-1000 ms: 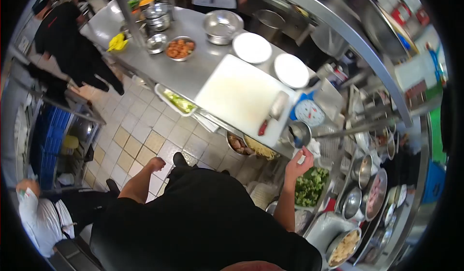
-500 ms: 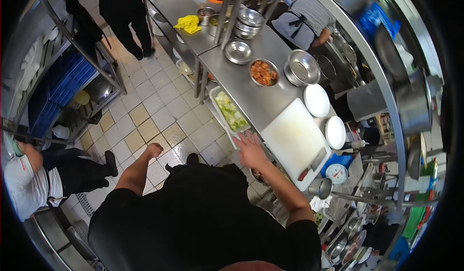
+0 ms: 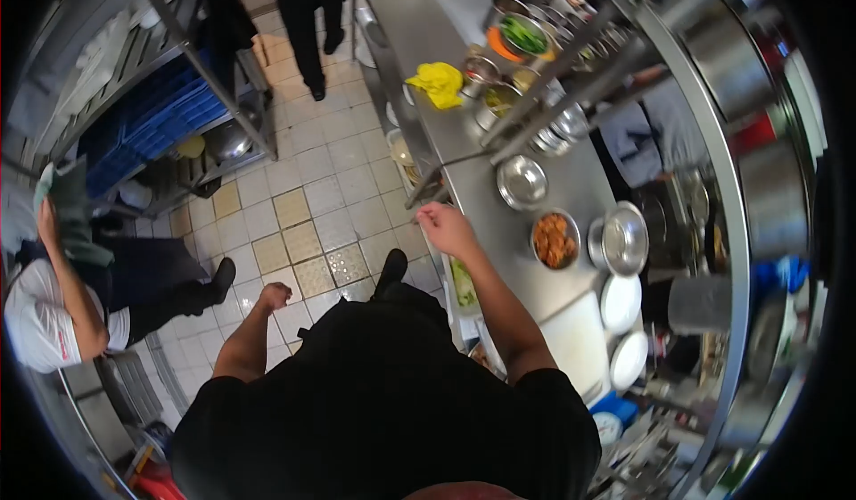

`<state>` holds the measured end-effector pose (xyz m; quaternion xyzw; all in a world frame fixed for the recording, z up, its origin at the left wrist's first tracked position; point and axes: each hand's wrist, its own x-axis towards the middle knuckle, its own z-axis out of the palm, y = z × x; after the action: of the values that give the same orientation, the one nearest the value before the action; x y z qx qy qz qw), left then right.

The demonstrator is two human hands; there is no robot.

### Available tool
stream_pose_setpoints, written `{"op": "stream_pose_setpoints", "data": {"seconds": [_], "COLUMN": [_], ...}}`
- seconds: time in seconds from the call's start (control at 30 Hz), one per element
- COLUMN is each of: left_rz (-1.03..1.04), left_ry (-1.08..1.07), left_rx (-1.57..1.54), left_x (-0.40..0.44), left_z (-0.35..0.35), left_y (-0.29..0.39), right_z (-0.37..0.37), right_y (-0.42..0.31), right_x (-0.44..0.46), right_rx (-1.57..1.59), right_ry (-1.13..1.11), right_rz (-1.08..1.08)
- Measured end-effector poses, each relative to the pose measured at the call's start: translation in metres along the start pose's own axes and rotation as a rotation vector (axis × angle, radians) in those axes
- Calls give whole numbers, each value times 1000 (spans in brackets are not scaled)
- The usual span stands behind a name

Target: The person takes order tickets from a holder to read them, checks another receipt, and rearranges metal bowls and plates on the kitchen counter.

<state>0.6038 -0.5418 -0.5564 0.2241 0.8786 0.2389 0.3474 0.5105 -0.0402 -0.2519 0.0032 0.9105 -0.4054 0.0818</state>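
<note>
My left hand (image 3: 275, 297) hangs low over the tiled floor, its fingers loosely curled with nothing seen in them. My right hand (image 3: 446, 229) is closed beside the edge of the steel counter (image 3: 486, 199), fingers bent together; no object shows in it. Just below it is a white tub of chopped green leaves (image 3: 463, 284), partly hidden by my forearm. Across the counter edge stand a bowl of orange-brown food pieces (image 3: 555, 240) and an empty steel bowl (image 3: 522, 183). A white cutting board (image 3: 575, 344) lies nearer to me, past my right forearm.
Stacked steel bowls (image 3: 621, 240) and white plates (image 3: 621, 300) line the counter's far side. A yellow cloth (image 3: 437, 84) lies farther up. One person (image 3: 58, 322) stands at left holding a greenish cloth, another (image 3: 308, 19) ahead. Shelving with blue crates (image 3: 174, 112) stands left.
I have moved forward along the counter, and the view has shifted. My right hand has left the tub's edge and closed from spread fingers. The person at left has raised the greenish cloth.
</note>
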Motion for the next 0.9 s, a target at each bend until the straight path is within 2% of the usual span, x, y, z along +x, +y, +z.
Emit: {"op": "stream_pose_setpoints", "data": {"seconds": [0.03,0.07,0.1,0.17,0.23,0.3,0.33,0.4,0.43,0.47,0.53,0.57,0.6,0.63,0.7,0.73,0.77,0.8,0.9], "left_rz": [-35,-113,-630,-611,-477,-583,-618,-592,-555,-519,-410,-538,-394,-452,-439,-504,-564,-525,-127], "left_ry": [66,133,137,314,468,509,477,473,479,495,387,293,317,263,82,98,66,76,155], "left_rx": [-196,-233,-490,-441,-351,-552,-616,-735,-703,-684,-700,-805,-584,-668,-451,-582,-646,-710,-386], "left_x": [11,23,19,44,66,100,110,155,177,202,237,253,270,282,293,300,297,298,268], "left_z": [0,-1,-65,-75,-100,-106,-135,-138,-143,-143,-165,-186,-184,-184,-231,-204,-252,-227,-199], "left_y": [-7,-13,72,64,75,60,81,55,47,37,35,43,26,17,15,-20,-5,-43,-122], "right_z": [3,14,31,46,66,82,84,84,98,113,140,148,154,159,168,167,166,171,199], "right_y": [7,24,45,54,62,67,57,33,48,64,100,118,138,161,183,187,191,207,304], "right_x": [20,46,75,123,167,203,219,249,272,298,356,383,413,443,500,524,549,570,616], "right_rx": [85,194,303,388,398,426,477,571,640,645,648,760,779,799,842,866,885,934,1242], "right_ry": [43,-12,-66,-217,-252,-268,-296,-344,-361,-297,-153,-44,15,75,269,405,549,637,758], "right_rz": [10,23,44,100,125,196,339,636,688,755,888,914,969,1022,1137,1201,1254,1293,1297]}}
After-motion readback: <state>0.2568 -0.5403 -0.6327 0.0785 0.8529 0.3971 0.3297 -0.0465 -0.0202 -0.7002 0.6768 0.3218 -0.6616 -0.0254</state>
